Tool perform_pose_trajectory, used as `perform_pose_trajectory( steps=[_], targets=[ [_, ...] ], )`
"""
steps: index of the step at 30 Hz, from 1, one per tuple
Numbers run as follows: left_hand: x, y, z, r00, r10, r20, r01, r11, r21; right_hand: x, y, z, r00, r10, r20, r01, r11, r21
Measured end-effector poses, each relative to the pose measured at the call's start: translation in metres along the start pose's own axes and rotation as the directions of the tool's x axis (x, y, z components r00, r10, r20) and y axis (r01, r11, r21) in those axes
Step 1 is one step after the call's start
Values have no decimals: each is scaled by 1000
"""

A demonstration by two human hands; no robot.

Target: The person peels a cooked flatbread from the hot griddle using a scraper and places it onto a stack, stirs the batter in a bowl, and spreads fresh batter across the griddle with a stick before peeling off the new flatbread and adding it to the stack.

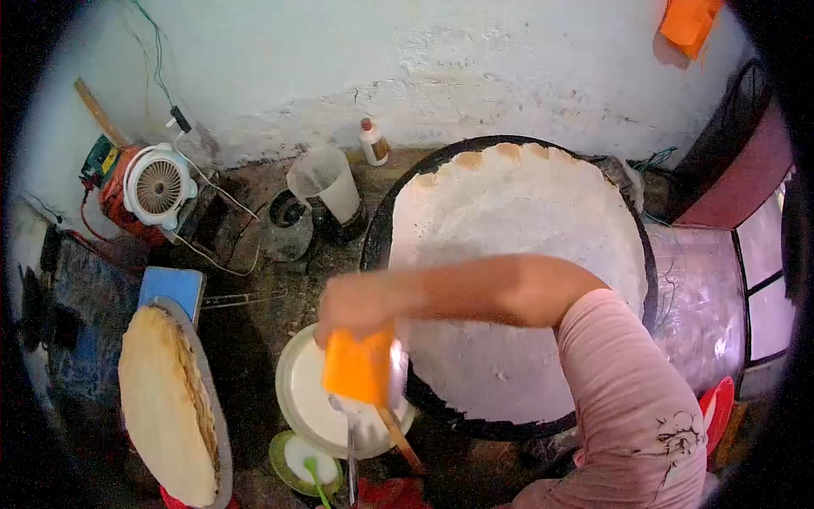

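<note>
My right hand (pixel 360 304) is closed round a flat orange scraper (pixel 356 365), held over a large pale bowl of white batter (pixel 298 399). Motion blurs the fingers. My right forearm stretches across a big round black griddle (pixel 386 233), on which a thin white sheet of batter (pixel 517 204) is spread, with browned edges at the far side. A metal handle (pixel 352 462) and a wooden stick (pixel 398 437) lean at the bowl's near rim. My left hand is out of the picture.
Left stands a stack of thin flatbreads (pixel 161 407) beside a blue box (pixel 172 288). A green bowl (pixel 280 462) with white liquid and a green spoon (pixel 316 479) sits near. Behind are a plastic jug (pixel 326 182), a white bottle (pixel 373 144) and a blower (pixel 158 187).
</note>
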State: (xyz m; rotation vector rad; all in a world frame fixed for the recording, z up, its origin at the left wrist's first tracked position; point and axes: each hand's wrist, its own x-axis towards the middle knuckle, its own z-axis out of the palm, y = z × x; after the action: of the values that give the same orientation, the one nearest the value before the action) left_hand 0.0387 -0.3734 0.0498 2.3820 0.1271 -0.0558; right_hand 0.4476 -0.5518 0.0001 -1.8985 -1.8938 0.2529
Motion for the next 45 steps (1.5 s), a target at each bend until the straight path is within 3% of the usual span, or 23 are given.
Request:
perform_pose_trajectory(
  steps=[1,4,6,8,10,11,13,14,15,16,17,19,21,25,27,30,33,36,39,40,41,42,45],
  targets=[
    [0,10,-3,999,29,-24,-28,999,44,13,-56,8,908,315,276,-322,947,-22],
    [-2,32,-6,955,231,-184,-198,963,181,-10,-173,72,926,-140,350,207,965,-162],
    [-13,35,-10,953,234,-191,-203,965,166,-35,-233,82,882,-208,423,263,962,-75],
    [-25,34,-13,951,235,-200,-208,967,148,-64,-271,64,965,-66,255,78,996,-38],
    [-38,31,-16,938,277,-211,-243,955,171,-100,-284,44,961,273,51,-277,952,132],
    [-44,30,-17,929,304,-212,-269,947,178,-121,-284,45,875,482,-48,-459,857,234],
    [-59,28,-19,943,275,-187,-246,955,165,-176,-282,46,614,713,-338,-749,662,36],
    [-65,25,-18,956,233,-180,-205,966,158,-204,-278,42,216,887,-409,-847,379,374],
    [-69,20,-17,950,258,-174,-233,960,154,-252,-263,53,65,815,-576,-801,387,457],
    [-74,14,-15,952,249,-177,-221,962,162,-275,-270,45,-299,670,-680,-846,142,513],
    [-78,11,-14,955,237,-180,-207,963,173,-333,-256,54,-470,637,-610,-696,157,700],
    [-81,12,-12,934,296,-199,-270,951,151,-413,-264,60,-637,482,-602,-692,-14,722],
    [-82,9,-9,923,297,-245,-281,955,96,-423,-301,47,-766,373,-524,-628,-255,735],
    [-89,-2,-2,905,323,-276,-298,946,128,-424,-322,96,-810,357,-465,-575,-325,751],
    [-90,11,-10,861,421,-285,-381,905,187,-381,-333,106,-680,453,-577,-699,-160,697],
    [-96,15,-12,952,226,-206,-217,974,62,-368,-352,100,-742,440,-505,-638,-236,733],
    [-98,4,-10,930,282,-237,-276,959,58,-357,-364,114,-812,421,-405,-539,-273,797],
    [-99,-1,-9,931,268,-250,-275,962,8,-299,-372,153,-783,390,-485,-597,-250,763],
    [-99,-5,-10,917,290,-275,-318,946,-61,-209,-400,178,-774,491,-400,-518,-128,846],
    [-99,-5,-11,908,315,-276,-335,942,-28,-185,-407,193,-725,542,-426,-507,-1,862],
    [-100,-6,-11,899,340,-277,-353,936,5,-162,-413,208,-609,553,-569,-658,49,752],
    [-98,-17,-7,893,348,-285,-370,929,-27,-137,-422,209,-568,637,-520,-651,39,758],
    [-100,-13,-11,898,336,-283,-375,922,-94,-113,-430,207,-218,881,-420,-678,173,714]
  ],
)
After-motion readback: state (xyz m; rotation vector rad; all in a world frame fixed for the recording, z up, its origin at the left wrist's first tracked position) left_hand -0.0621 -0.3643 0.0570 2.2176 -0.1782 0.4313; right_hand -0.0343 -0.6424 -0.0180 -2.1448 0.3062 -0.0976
